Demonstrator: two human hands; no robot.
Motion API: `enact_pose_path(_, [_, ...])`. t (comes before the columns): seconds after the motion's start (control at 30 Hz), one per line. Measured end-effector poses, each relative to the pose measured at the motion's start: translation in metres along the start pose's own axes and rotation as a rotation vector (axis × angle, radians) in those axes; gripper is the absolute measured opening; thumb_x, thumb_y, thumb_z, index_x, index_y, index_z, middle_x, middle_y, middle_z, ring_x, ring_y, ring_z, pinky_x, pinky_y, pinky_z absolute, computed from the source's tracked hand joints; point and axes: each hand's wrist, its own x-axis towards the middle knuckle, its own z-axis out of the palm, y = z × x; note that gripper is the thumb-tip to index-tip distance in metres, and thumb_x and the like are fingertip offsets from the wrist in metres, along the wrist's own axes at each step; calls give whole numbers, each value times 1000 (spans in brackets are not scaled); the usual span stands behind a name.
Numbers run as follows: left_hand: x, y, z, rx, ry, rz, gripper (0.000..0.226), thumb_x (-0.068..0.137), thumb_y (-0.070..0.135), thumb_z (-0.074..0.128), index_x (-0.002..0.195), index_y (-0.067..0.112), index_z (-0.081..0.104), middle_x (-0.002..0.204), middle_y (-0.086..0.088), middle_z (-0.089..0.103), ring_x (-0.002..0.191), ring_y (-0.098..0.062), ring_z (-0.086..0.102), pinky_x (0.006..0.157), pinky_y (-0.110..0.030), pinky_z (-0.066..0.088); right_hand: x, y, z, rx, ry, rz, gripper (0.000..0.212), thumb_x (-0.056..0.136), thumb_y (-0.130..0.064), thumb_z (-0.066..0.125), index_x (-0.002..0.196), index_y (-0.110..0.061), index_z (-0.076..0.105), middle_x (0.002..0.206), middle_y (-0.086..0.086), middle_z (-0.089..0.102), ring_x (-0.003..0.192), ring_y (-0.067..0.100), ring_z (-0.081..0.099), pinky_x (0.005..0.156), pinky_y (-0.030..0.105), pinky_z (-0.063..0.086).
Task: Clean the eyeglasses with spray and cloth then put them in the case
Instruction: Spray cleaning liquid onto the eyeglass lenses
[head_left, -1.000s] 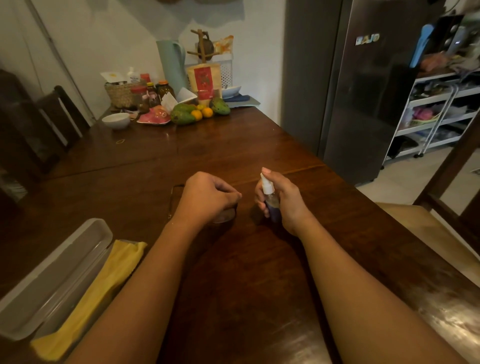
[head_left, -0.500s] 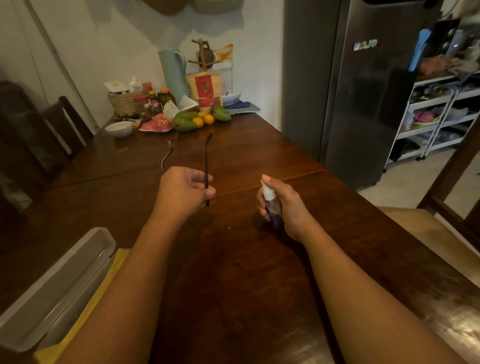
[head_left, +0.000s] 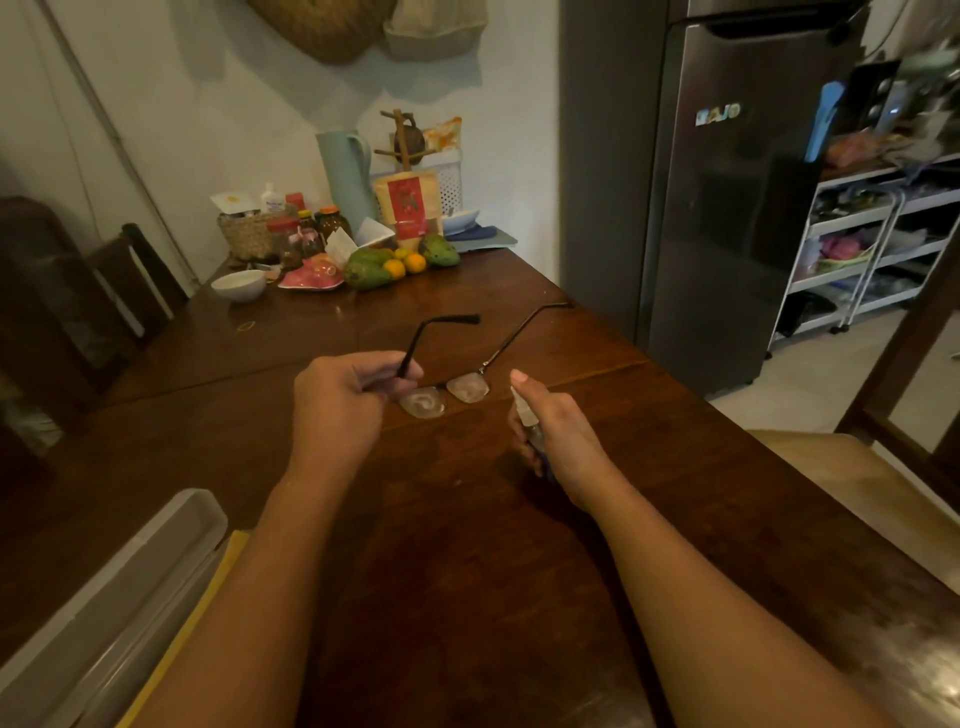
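Note:
My left hand (head_left: 340, 402) grips the thin dark-framed eyeglasses (head_left: 447, 395) by one temple near its hinge, holding them above the wooden table (head_left: 467, 571) with both temples open and pointing away. The two lenses look misted. My right hand (head_left: 556, 436) holds a small spray bottle (head_left: 527, 418) with a white nozzle, index finger on top, just right of the lenses. A grey open case (head_left: 104, 613) lies at the lower left, with a yellow cloth (head_left: 208, 597) beside it, partly hidden by my left forearm.
At the table's far end stand a white bowl (head_left: 239, 285), a woven basket (head_left: 252, 236), jars, a green jug (head_left: 345, 176), mangoes and oranges (head_left: 400, 260). A dark fridge (head_left: 727, 208) and a white shelf rack (head_left: 872, 249) are on the right. Chairs flank both sides.
My left hand lifted the eyeglasses off the table and turned them, so the lenses now face me with the temples spread open. The right hand with the spray bottle stayed nearly in place.

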Motion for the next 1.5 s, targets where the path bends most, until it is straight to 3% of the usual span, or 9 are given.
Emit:
enact_pose_path(0.27, [-5, -3, 6, -93, -40, 198, 56, 79, -23, 59, 76, 31, 75, 77, 26, 75, 89, -3, 72, 80, -20, 58, 1, -7, -4, 89, 280, 43, 57, 95, -60, 46, 57, -18, 53, 48, -7, 47, 38, 6, 40, 37, 19, 32])
enact_pose_path(0.4, [-7, 1, 9, -157, -40, 283, 46, 77, -28, 59, 79, 15, 75, 76, 26, 75, 81, 4, 72, 73, -9, 52, -1, -10, -5, 137, 312, 36, 54, 97, -50, 46, 55, -16, 48, 47, -3, 42, 36, 10, 35, 39, 20, 26])
enact_pose_path(0.53, [-10, 5, 13, -209, -51, 281, 45, 75, -31, 55, 84, 8, 76, 73, 25, 75, 76, 5, 71, 71, -9, 53, -2, -12, -5, 140, 314, 15, 51, 97, -42, 44, 55, -14, 45, 47, -2, 38, 35, 11, 31, 39, 20, 23])
enact_pose_path(0.7, [-12, 8, 13, -223, -64, 299, 49, 73, -34, 53, 86, 7, 75, 71, 26, 74, 73, 6, 70, 69, -8, 51, -1, -11, -4, 91, 314, 16, 46, 78, -50, 42, 41, -23, 42, 44, -5, 39, 35, 11, 30, 38, 19, 22])
enact_pose_path(0.8, [-13, 7, 12, -259, -71, 283, 59, 69, -39, 43, 94, 4, 74, 70, 18, 76, 77, 2, 72, 71, -10, 54, 1, -9, -2, 79, 312, -10, 45, 73, -54, 41, 39, -24, 42, 44, -8, 37, 35, 10, 28, 40, 21, 22])
enact_pose_path(1.0, [-15, 8, 11, -259, -71, 282, 48, 70, -39, 43, 95, -12, 73, 89, -5, 73, 76, 3, 72, 71, -9, 53, 2, -7, -6, 184, 369, 66, 50, 78, -53, 43, 38, -22, 46, 42, -7, 40, 35, 11, 32, 40, 23, 24])
enact_pose_path(1.17, [-13, 6, 14, -270, -50, 254, 43, 72, -39, 45, 94, -15, 73, 84, -3, 73, 73, 4, 71, 70, -9, 52, -4, -8, -7, 200, 213, 31, 56, 93, -53, 43, 46, -22, 48, 45, -2, 39, 36, 13, 31, 43, 24, 24])
enact_pose_path(1.3, [-12, 0, 15, -293, -55, 246, 47, 71, -39, 44, 94, -11, 74, 69, 12, 76, 74, 0, 72, 71, -12, 54, -6, -10, 0, 112, 89, 8, 59, 101, -43, 42, 48, -18, 43, 45, 0, 36, 35, 13, 29, 42, 23, 23])
enact_pose_path(1.5, [-13, -7, 22, -290, -68, 294, 46, 71, -40, 43, 96, -14, 72, 93, -22, 74, 80, -12, 74, 75, -20, 57, -9, -14, 11, 132, 0, 49, 54, 89, -54, 40, 45, -22, 44, 45, -1, 36, 36, 14, 29, 42, 21, 23])
